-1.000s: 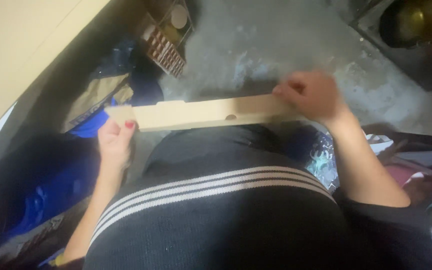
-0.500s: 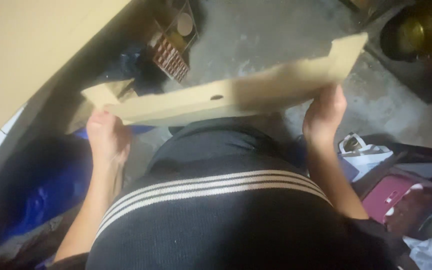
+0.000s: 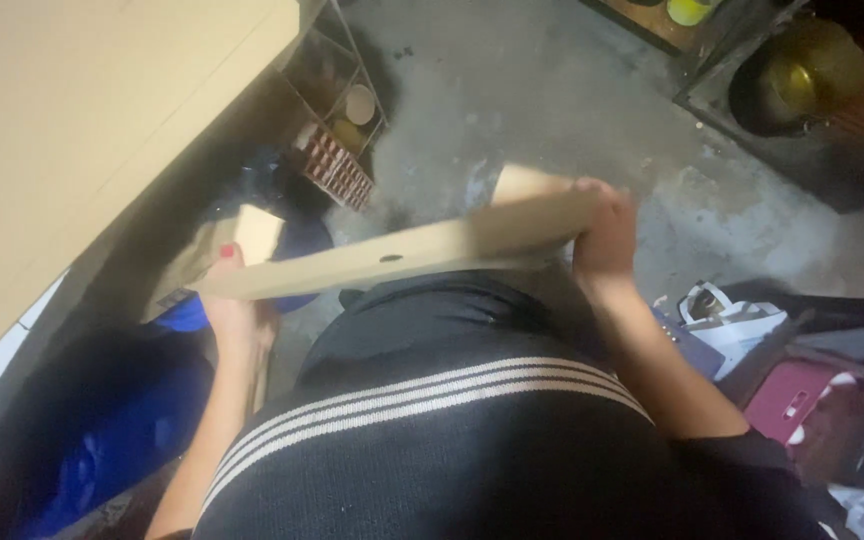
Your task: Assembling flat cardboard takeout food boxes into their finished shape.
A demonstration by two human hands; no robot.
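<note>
I hold a flat tan cardboard box piece [image 3: 402, 255] with a small dark hole in its side, level across my lap. My left hand [image 3: 237, 305] grips its left end from below, a red-painted thumbnail on the edge. My right hand [image 3: 604, 238] clasps the right end, fingers wrapped over the top. A folded flap sticks up at each end. Below the cardboard is my black garment with pale stripes [image 3: 422, 400].
A large tan cardboard panel [image 3: 82, 130] fills the upper left. A wire rack [image 3: 337, 120] with small items stands on the grey concrete floor [image 3: 552, 90]. Blue fabric [image 3: 102, 430] lies at left. A white bag [image 3: 727, 315], a pink case [image 3: 802, 400] and a dark pot [image 3: 802, 70] sit at right.
The cardboard piece has dropped and tilted edge-on, its right end lower than half a second ago. My right hand moved from under the edge to over it; my left hand stays gripping.
</note>
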